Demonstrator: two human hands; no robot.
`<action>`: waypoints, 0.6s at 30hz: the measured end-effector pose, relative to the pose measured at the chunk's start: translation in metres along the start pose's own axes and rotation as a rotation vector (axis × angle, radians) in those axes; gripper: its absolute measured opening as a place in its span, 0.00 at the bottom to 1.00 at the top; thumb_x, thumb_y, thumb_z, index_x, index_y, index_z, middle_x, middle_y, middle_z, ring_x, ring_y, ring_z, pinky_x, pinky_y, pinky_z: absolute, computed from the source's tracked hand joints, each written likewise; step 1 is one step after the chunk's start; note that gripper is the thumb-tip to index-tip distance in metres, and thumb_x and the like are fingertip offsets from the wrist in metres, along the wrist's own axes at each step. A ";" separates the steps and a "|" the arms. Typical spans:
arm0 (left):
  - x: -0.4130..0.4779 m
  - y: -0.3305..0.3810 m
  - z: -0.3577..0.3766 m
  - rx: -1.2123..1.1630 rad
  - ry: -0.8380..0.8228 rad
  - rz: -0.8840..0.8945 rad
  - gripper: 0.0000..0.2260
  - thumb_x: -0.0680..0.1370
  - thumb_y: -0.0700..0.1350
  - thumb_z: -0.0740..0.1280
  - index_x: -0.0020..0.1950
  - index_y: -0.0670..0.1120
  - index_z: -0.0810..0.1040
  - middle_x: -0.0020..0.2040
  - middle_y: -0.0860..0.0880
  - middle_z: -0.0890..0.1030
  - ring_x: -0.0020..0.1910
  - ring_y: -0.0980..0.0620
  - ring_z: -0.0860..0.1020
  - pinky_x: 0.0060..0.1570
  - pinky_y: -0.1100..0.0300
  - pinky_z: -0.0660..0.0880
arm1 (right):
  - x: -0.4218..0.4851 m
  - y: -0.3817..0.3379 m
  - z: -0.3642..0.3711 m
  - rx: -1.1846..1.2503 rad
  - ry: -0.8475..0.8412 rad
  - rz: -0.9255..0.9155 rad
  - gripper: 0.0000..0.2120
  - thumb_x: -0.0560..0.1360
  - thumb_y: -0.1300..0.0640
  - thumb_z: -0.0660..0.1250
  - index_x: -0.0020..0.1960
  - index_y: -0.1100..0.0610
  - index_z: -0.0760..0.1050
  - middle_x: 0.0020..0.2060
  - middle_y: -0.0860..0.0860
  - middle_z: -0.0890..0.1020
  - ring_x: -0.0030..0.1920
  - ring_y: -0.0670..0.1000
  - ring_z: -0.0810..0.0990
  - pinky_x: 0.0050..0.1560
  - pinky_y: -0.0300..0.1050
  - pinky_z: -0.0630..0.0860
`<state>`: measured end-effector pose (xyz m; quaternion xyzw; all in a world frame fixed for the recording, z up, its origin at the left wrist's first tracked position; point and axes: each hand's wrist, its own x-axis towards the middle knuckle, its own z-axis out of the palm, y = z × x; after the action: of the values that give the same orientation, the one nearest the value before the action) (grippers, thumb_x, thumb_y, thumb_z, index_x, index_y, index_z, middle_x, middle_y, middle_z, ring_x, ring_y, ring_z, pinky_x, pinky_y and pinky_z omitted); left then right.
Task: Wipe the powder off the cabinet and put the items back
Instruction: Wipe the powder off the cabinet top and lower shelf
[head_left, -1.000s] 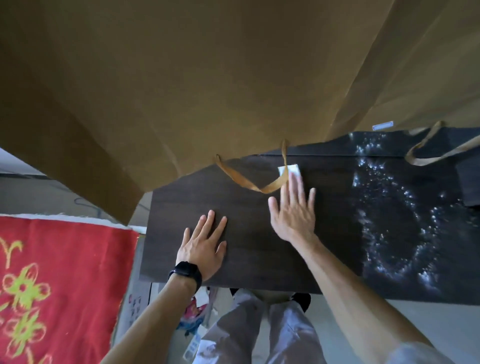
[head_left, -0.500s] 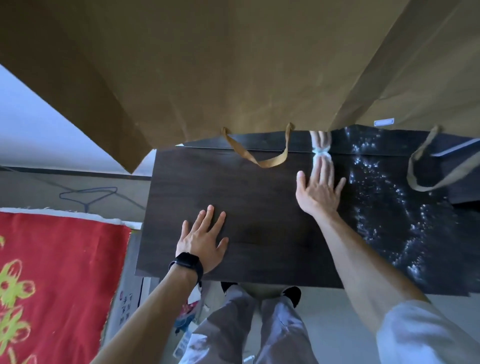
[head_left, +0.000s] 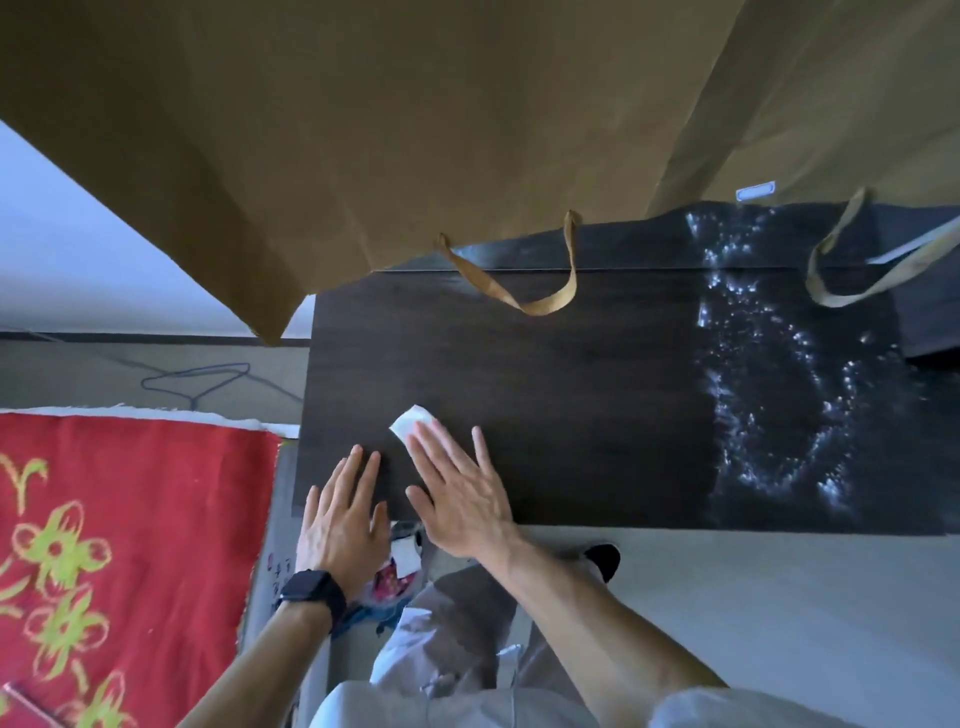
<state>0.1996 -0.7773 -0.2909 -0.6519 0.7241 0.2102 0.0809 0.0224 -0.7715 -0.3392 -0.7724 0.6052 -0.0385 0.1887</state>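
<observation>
Pressing flat on a folded white wipe (head_left: 411, 423), the right hand (head_left: 462, 499) lies with fingers straight and spread near the front left corner of the dark cabinet top (head_left: 571, 405). Only the far end of the wipe shows past the fingertips. It points away from the person and to the left, its long axis seeming to follow the slant of the fingers. Just beside it, the left hand (head_left: 340, 525) rests open on the front edge of the cabinet, palm down, holding nothing, with a black watch (head_left: 311, 590) on the wrist.

White powder (head_left: 769, 395) lies scattered in a loose ring over the right part of the top, well apart from the wipe. A big brown paper bag (head_left: 415, 130) overhangs the back of the cabinet, its handle (head_left: 524, 291) drooping onto the wood. A second bag (head_left: 857, 93) and its handle (head_left: 852, 280) sit over the powdered end. A red cloth (head_left: 130, 545) with a yellow pattern lies to the left.
</observation>
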 end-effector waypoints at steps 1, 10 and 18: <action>-0.006 -0.005 0.001 0.002 0.004 -0.014 0.27 0.79 0.48 0.62 0.78 0.49 0.63 0.79 0.48 0.60 0.77 0.45 0.61 0.74 0.41 0.60 | -0.007 0.011 -0.003 -0.012 -0.004 -0.014 0.30 0.83 0.42 0.48 0.81 0.53 0.51 0.81 0.47 0.49 0.80 0.47 0.42 0.75 0.67 0.55; -0.017 -0.034 -0.001 -0.037 0.041 -0.189 0.29 0.77 0.48 0.63 0.77 0.44 0.64 0.78 0.42 0.61 0.75 0.41 0.63 0.72 0.41 0.62 | -0.011 0.113 -0.040 0.012 0.116 0.742 0.33 0.82 0.39 0.40 0.81 0.56 0.43 0.81 0.53 0.48 0.81 0.53 0.43 0.76 0.70 0.49; -0.029 -0.054 0.010 -0.184 0.098 -0.222 0.29 0.76 0.35 0.65 0.77 0.38 0.62 0.78 0.41 0.63 0.74 0.41 0.66 0.72 0.46 0.64 | 0.044 -0.062 0.009 -0.018 -0.092 -0.133 0.30 0.83 0.44 0.46 0.82 0.54 0.47 0.81 0.49 0.47 0.81 0.49 0.40 0.76 0.66 0.48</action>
<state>0.2546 -0.7501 -0.2989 -0.7422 0.6282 0.2334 0.0082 0.0938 -0.7991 -0.3346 -0.8135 0.5437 -0.0101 0.2064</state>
